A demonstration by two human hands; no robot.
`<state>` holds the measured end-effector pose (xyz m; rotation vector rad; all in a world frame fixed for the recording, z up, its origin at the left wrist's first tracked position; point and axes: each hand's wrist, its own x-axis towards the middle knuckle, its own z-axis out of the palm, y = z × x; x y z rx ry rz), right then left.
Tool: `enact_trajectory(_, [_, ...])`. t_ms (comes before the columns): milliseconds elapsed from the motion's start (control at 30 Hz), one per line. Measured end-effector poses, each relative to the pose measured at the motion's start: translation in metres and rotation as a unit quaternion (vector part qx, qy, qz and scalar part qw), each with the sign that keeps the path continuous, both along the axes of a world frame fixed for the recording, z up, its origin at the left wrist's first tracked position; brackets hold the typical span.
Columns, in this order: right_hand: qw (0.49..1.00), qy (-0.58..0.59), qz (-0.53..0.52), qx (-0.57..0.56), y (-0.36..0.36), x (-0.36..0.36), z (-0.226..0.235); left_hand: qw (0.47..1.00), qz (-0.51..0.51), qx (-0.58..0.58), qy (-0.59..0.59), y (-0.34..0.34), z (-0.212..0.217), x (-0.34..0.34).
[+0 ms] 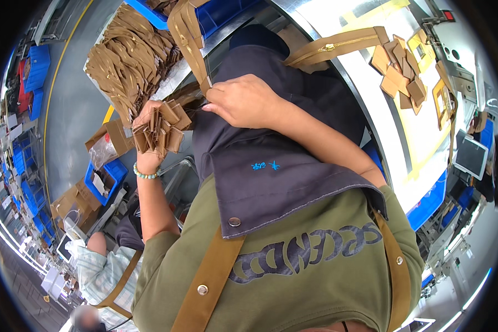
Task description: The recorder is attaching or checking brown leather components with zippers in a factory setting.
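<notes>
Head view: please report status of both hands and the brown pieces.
Left hand shut on stack of brown pieces. Right hand pinching brown strap. Dark apron beneath; nothing between hands.

— On the white table, upper right?
— Heap of tan pieces, overlapping; beside it, toward the rim, tan frames lying flat. Yellow tape running across the top.
— Anything hanging over the edge?
— Zipper strip, draped over the metal edge toward the lap.
— And the left?
— Grey shelf, piled with a big stack of tan zippers. Blue bin just beside, at the top.
— Lower down?
— Grey floor, carrying a blue crate and cardboard boxes.
</notes>
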<state>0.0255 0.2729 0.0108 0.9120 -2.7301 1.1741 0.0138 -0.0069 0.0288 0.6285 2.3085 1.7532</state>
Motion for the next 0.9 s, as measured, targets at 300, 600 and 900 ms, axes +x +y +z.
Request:
enact_trajectory(300, [0.988,-0.073,-0.039,-0.134,0.011,-0.005,0.015,0.990,-0.087,0.052,0.094,0.065,0.004,-0.049])
enact_trajectory(600, [0.873,-0.266,-0.037,-0.407,0.023,-0.012,0.032,0.979,-0.029,-0.049,0.195,0.103,0.002,-0.044])
enact_trajectory(900, [0.835,-0.320,-0.009,-0.447,0.036,-0.009,0.020,0.994,-0.077,-0.002,-0.071,0.023,0.040,0.022])
